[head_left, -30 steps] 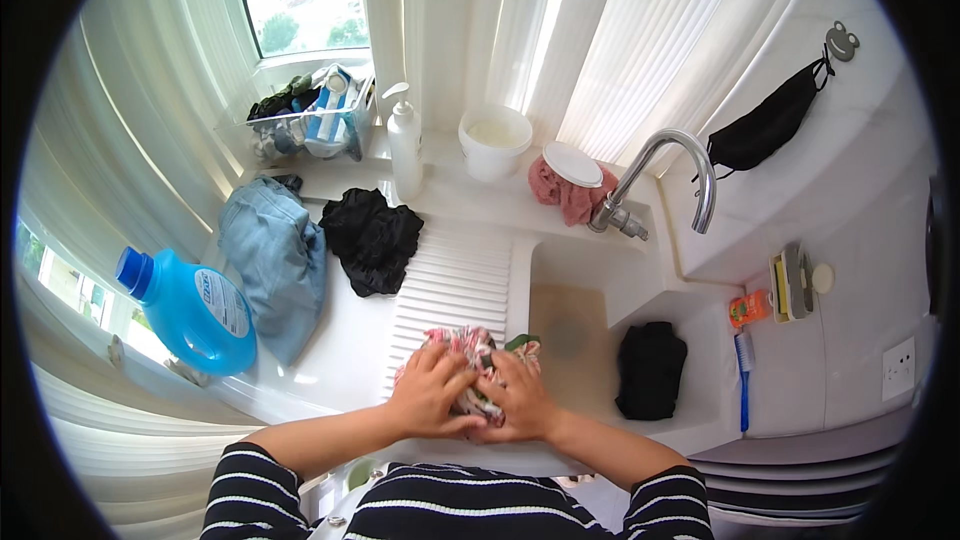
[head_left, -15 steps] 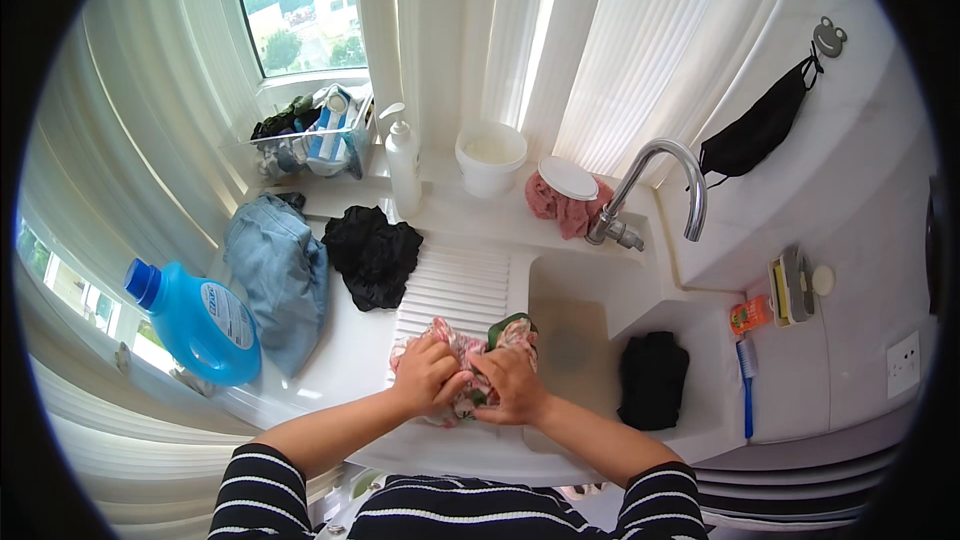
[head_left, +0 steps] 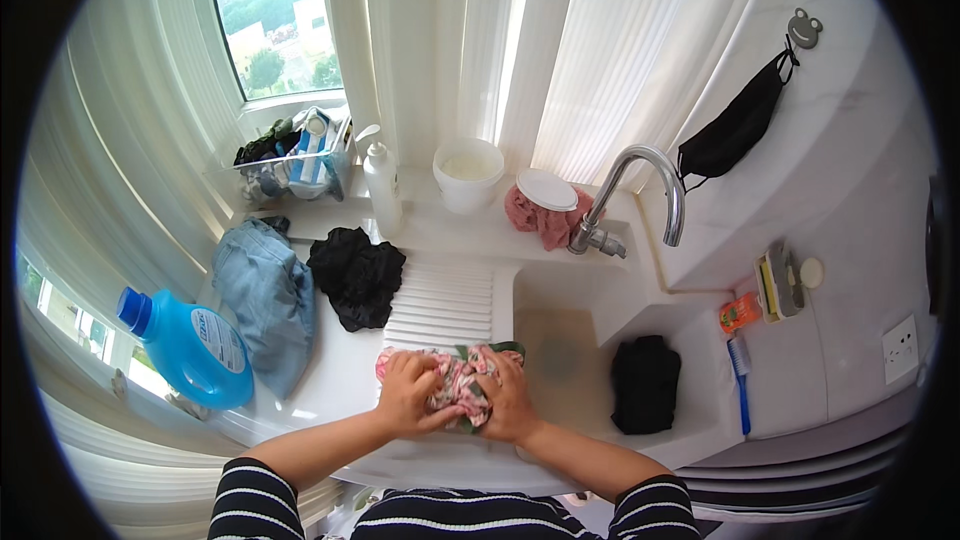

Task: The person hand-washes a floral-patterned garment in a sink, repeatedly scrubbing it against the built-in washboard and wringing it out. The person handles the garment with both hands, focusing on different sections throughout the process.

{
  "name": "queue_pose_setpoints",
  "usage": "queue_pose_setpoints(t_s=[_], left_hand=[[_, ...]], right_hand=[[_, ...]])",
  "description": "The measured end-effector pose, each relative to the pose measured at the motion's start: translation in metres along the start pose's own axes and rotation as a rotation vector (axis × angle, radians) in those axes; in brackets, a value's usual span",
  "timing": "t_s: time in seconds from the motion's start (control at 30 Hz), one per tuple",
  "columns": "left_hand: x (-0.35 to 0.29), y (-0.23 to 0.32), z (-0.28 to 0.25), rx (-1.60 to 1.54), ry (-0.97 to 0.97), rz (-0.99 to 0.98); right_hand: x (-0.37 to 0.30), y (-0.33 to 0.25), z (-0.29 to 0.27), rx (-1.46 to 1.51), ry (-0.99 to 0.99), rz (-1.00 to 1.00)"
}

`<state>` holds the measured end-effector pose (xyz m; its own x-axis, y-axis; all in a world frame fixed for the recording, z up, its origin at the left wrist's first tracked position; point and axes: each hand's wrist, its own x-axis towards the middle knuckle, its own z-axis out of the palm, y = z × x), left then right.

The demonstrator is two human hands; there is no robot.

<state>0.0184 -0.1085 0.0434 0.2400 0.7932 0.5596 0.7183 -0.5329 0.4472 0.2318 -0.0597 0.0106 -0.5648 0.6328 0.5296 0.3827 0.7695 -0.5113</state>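
Observation:
A bunched floral cloth (head_left: 455, 380) in pink and white with dark green parts lies on the near end of the ribbed washboard (head_left: 440, 305), beside the sink basin (head_left: 550, 295). My left hand (head_left: 408, 392) grips its left side, fingers curled over the fabric. From the right, my right hand (head_left: 508, 402) holds the other side, fingers bent into the folds. Both hands are close together, and part of the cloth is hidden under them. Just beyond lies a crumpled black garment (head_left: 357, 278).
Blue jeans (head_left: 262, 290) and a blue detergent bottle (head_left: 190, 350) are at the left. A pump bottle (head_left: 381, 188), white tub (head_left: 468, 175) and pink cloth (head_left: 540, 218) line the back. The faucet (head_left: 672, 200) arches over the basin; a black folded cloth (head_left: 645, 385) and blue brush (head_left: 740, 380) are right.
The floral cloth has been bunched flatter and wider between my hands, which both still grip it. The whole view has shifted slightly, with the surroundings moving left and the near items lower.

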Motion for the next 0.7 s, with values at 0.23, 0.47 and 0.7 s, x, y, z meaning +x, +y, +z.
queue_pose_setpoints(t_s=[0.23,0.47,0.7], left_hand=[[0.069,-0.078,0.045,0.342,0.116,-0.251],[-0.014,-0.02,0.014,-0.14,-0.004,-0.146],[0.056,-0.074,0.056,0.193,0.193,-0.439]], right_hand=[[0.095,0.056,0.036,-0.223,-0.112,0.284],[0.022,0.004,-0.017,0.04,-0.06,-0.233],[0.09,0.053,0.03,-0.211,0.025,0.218]])
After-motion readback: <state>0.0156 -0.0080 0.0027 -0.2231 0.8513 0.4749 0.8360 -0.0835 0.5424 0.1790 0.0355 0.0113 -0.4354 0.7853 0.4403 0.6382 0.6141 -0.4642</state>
